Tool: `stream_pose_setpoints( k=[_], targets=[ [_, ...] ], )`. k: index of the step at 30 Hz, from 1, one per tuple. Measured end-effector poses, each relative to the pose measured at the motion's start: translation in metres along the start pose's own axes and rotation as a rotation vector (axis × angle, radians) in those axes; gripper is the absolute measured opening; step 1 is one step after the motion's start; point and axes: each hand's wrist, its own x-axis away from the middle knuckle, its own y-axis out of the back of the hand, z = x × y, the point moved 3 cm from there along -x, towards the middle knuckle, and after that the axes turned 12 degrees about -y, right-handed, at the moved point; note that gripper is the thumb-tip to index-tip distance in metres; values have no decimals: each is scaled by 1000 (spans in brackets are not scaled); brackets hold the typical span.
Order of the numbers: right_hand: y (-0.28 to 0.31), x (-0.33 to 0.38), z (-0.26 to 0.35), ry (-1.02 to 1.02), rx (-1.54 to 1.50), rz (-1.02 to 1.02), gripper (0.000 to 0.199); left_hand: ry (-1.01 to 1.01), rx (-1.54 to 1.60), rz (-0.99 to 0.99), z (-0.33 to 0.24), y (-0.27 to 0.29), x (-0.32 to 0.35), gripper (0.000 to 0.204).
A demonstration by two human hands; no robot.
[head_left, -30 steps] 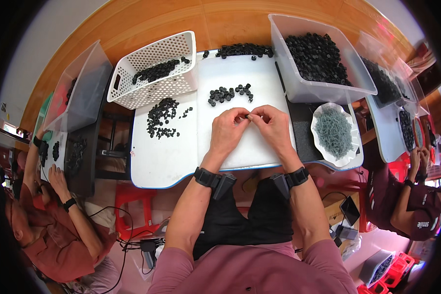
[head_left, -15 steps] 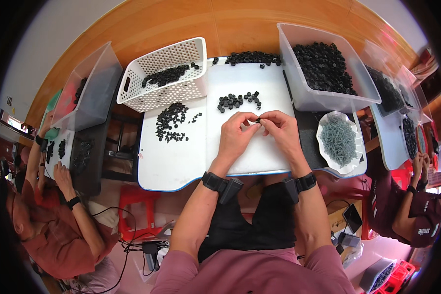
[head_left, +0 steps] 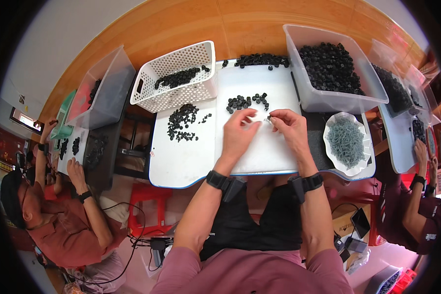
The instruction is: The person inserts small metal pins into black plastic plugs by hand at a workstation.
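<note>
A clear bin [head_left: 323, 100] held black caps, a white perforated basket [head_left: 179, 81] fewer, a white dish [head_left: 347, 144] grey-green springs. Bare white board [head_left: 191, 161] lay toward its near edge. The left hand [head_left: 239, 133] and right hand [head_left: 288, 128] met, pinching a tiny part [head_left: 268, 118], orientation unclear.

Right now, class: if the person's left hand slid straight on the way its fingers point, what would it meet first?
Probably the small cluster of black caps just beyond the left hand on the white board; depth is hard to judge.
</note>
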Motion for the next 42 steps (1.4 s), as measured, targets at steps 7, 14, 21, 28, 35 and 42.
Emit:
stream_pose_setpoints(
  k=[7, 14, 21, 28, 35, 42],
  targets=[
    [1, -4, -1, 45, 106, -279, 18, 161, -406, 65, 9, 53, -25, 27],
    [5, 2, -3, 105, 56, -422, 18, -184, -569, 384, 9, 18, -64, 27],
    [5, 2, -3, 168, 65, -472, 18, -105, -702, 379, 8, 17, -65, 24],
    [5, 3, 2, 167, 127, -470, 19, -173, -717, 482, 12, 7, -62, 18],
    [3, 6, 7, 149, 162, -452, 18, -184, -641, 429, 7, 12, -48, 16],
    [2, 5, 7, 165, 207, -445, 18, -245, -622, 359, 5, 16, -57, 25]
  ],
)
